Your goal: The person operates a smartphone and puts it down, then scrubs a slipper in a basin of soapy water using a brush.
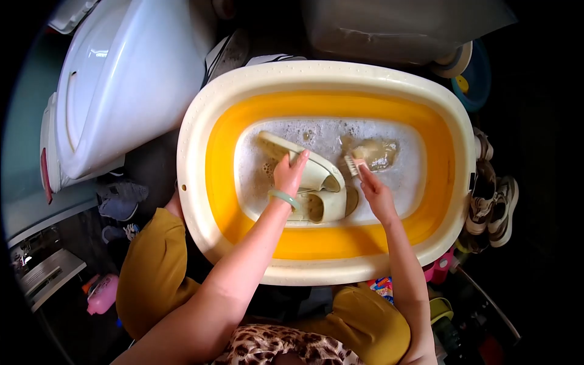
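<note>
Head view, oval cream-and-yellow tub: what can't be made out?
Head view:
- Floor of the tub: hidden by white suds.
- Brownish submerged shape: blurred by suds, unidentifiable.
- Lower pale green slide: partly behind the upper slide.
- Grey plastic container: cut off by top edge.

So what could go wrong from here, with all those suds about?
The left hand grips the pale slipper in soapy water, so it might slip free and splash. The small brush in the right hand could slide loose too, and the foam might hide it. Suds could also spill over the tub's rim and perhaps wet the shoes standing close by on the right.
</note>
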### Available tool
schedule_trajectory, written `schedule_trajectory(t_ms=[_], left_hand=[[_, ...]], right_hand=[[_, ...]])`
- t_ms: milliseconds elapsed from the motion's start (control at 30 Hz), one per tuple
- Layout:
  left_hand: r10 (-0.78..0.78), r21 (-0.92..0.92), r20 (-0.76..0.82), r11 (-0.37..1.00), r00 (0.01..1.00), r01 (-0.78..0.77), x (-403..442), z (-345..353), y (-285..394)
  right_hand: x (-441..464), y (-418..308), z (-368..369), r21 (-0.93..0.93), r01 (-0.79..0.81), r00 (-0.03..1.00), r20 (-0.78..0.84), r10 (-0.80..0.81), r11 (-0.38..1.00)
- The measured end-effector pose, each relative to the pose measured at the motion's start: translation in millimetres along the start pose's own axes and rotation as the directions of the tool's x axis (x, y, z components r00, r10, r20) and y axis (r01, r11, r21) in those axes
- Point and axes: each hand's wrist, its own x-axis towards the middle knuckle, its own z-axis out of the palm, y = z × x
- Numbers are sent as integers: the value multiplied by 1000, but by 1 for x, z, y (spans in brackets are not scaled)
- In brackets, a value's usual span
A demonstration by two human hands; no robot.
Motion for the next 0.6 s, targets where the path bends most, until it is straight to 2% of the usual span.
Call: schedule_trajectory(t_ms=[33,67,133,167,200,300,333,400,433,567,600], left_hand=[[38,1,26,999,999,-38,4,-4,-4],[41,0,25,999,999,-41,3,-7,-2],[111,-65,269,993,957,-97,2,-13,3],[32,-34,386,999,922,-21,5,-19,2],[32,-41,385,999,922,-18,6,-24,4],[-143,35,669,986,729,162,7,-39,13],[-141,26,666,986,732,165,4,-40,13],[-97,24,726,993,680,117,0,-44,15],[-124,43,743,989,658,139,-1,-49,16],[-133,94,738,991,661,94,-5,-47,16],[-121,79,732,993,670,93,-6,-44,14]], right_hand=[[-4,-2,3,162,-12,991,134,-10,987],[-6,-11,1,162,-9,991,134,-14,987],[-13,-42,-14,286,24,997,67,-45,958],[-17,-55,-20,218,15,995,96,-37,976],[-23,-66,-23,210,15,994,99,-36,978],[-43,-111,-21,56,226,947,222,-232,973],[-47,-122,-23,51,228,945,230,-233,972],[-53,-139,-23,-34,228,915,349,-202,973],[-54,-142,-22,-63,263,914,335,-227,963],[-55,-163,-30,-126,271,897,394,-203,954],[-53,-170,-33,-209,276,888,430,-165,938]])
